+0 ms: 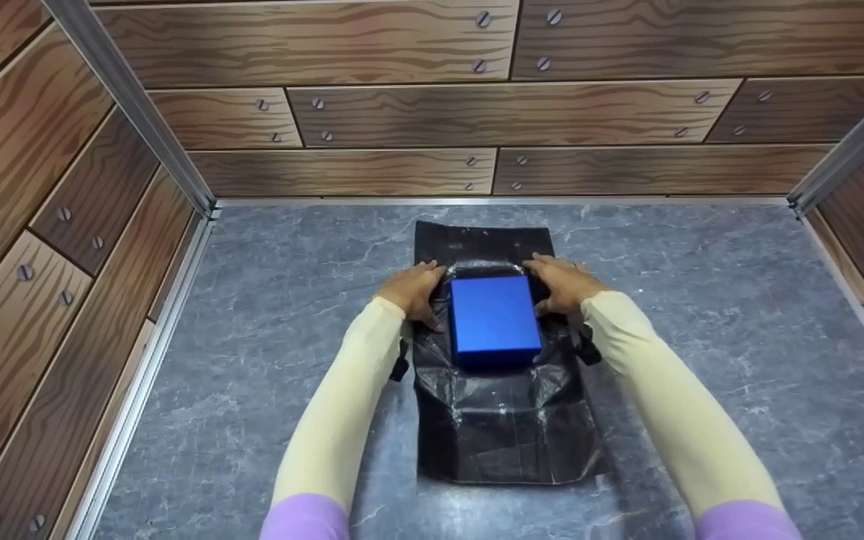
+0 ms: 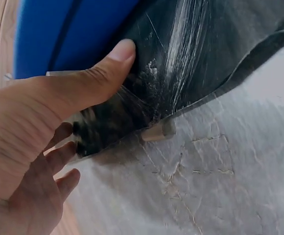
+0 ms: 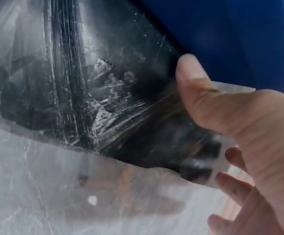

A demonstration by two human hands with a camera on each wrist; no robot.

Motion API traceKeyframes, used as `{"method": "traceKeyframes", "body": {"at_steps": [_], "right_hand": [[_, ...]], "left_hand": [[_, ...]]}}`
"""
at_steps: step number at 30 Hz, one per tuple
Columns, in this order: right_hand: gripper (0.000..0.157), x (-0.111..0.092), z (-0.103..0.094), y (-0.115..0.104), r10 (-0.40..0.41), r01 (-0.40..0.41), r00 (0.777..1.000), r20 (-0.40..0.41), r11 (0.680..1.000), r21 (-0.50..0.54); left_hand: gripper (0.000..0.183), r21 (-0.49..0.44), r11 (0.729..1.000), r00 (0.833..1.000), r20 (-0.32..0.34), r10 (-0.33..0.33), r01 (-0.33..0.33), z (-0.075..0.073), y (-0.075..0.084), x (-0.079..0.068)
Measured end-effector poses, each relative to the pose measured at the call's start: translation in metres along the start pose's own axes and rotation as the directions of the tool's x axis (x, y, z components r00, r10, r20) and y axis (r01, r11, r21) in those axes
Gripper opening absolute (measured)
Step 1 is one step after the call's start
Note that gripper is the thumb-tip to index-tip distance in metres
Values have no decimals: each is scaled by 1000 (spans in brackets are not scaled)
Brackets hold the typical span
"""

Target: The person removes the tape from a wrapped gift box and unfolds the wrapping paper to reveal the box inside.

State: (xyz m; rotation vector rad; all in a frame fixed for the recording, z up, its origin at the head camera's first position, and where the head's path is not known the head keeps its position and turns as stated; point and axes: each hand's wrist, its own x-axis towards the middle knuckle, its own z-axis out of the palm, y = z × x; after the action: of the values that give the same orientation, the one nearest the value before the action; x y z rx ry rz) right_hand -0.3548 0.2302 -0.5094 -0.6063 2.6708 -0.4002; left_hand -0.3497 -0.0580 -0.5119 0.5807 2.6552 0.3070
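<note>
A blue box (image 1: 496, 313) lies on a creased black plastic sheet (image 1: 507, 442), with part of the sheet showing beyond it and a longer part in front. My left hand (image 1: 415, 294) rests at the sheet's left edge beside the box. Its thumb (image 2: 117, 56) is spread over the black plastic near the blue side. On the opposite side, my right hand (image 1: 563, 285) touches the sheet's right edge. The right thumb (image 3: 193, 73) stretches toward the box in the right wrist view. Both hands have their fingers spread, and the fingertips are partly hidden at the sheet.
A grey marble-patterned tabletop (image 1: 289, 300) extends around the sheet. Wood-patterned panels (image 1: 394, 116) stand at the back and along both sides, with metal rails (image 1: 143, 112) at the corners. Dark wrist straps (image 1: 588, 349) show below the pale sleeves.
</note>
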Motion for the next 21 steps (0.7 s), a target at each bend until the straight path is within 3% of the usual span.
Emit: {"method": "traceKeyframes", "body": {"at_steps": [7, 14, 17, 21], "right_hand": [[76, -22, -5, -11, -48, 49, 997, -61, 999, 23], [68, -45, 4, -19, -87, 94, 994, -73, 990, 107], [70, -56, 10, -18, -94, 102, 994, -59, 980, 170], [84, -74, 20, -17, -97, 96, 995, -9, 959, 268]], "left_hand": [[94, -65, 996, 998, -12, 58, -59, 0, 8, -27], [76, -117, 986, 993, 16, 120, -117, 12, 12, -57], [78, -159, 980, 990, 58, 130, -120, 19, 13, -70], [95, -190, 977, 985, 120, 121, -97, 29, 15, -84]]}}
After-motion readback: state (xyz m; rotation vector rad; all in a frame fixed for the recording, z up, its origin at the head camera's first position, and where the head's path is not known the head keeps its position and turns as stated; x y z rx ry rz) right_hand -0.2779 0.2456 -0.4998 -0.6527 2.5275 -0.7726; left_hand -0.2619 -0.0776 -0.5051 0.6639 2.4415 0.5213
